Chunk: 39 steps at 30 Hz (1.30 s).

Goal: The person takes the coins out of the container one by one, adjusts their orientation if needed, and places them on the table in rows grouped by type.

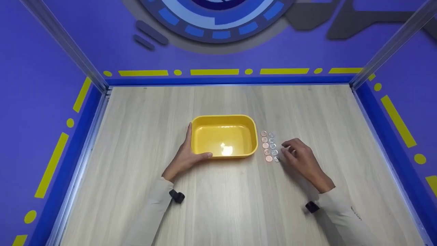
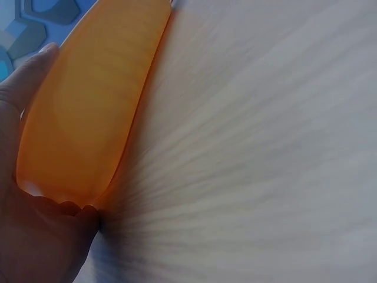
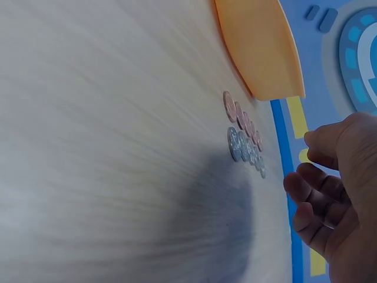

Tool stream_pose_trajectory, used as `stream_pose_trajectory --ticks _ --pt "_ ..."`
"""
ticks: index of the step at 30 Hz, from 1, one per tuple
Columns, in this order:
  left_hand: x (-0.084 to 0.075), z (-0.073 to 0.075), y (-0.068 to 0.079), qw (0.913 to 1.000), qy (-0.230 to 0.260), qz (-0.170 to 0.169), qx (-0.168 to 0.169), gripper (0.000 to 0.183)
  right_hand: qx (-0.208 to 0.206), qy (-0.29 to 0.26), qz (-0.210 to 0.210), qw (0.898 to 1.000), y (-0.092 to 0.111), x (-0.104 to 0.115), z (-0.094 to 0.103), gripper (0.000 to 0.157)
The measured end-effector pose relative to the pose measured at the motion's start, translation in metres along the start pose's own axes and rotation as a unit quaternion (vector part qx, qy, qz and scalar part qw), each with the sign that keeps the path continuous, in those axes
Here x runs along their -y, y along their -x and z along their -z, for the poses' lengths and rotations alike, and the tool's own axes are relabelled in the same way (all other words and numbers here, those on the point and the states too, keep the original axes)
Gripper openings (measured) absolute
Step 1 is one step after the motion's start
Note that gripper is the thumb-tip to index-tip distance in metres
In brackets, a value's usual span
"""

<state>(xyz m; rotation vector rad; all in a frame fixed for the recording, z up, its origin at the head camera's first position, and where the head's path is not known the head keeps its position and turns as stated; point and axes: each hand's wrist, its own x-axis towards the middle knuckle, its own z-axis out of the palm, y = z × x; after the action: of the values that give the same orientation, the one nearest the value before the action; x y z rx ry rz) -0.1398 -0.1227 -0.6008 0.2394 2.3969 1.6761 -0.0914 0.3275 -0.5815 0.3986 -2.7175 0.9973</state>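
Observation:
A yellow plastic tub [image 1: 223,136] stands upright on the table, with nothing visible inside. My left hand [image 1: 189,153] holds it at its near left corner, the thumb over the front rim and the fingers along the left side. In the left wrist view the curled fingers [image 2: 65,209] touch the tub's wall [image 2: 88,106]. Right of the tub lie two columns of flat coins, several copper coins [image 1: 265,146] and several silver coins [image 1: 272,146]. Just right of the silver column my right hand [image 1: 302,157] hovers above the table, fingers loosely bent, nothing visible in its grasp.
The pale wood-grain table [image 1: 218,198] is walled in by blue panels [image 1: 218,65] with yellow markings at the back and sides. Metal posts [image 1: 385,48] stand at the rear corners. A small black device [image 1: 177,196] sits on each wrist.

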Motion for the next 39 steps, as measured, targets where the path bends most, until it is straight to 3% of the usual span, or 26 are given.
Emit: stream_pose_trajectory --ticks 30,39 --pt "-0.0055 -0.0028 -0.0054 1.0000 -0.003 0.001 0.002 0.151 -0.023 -0.010 -0.007 1.000 -0.0086 0.0005 0.0023 0.013" --pt "-0.0011 -0.0006 -0.0017 0.9998 -0.009 0.017 -0.006 0.152 -0.022 -0.024 0.000 0.999 -0.0072 0.0013 -0.0017 0.013"
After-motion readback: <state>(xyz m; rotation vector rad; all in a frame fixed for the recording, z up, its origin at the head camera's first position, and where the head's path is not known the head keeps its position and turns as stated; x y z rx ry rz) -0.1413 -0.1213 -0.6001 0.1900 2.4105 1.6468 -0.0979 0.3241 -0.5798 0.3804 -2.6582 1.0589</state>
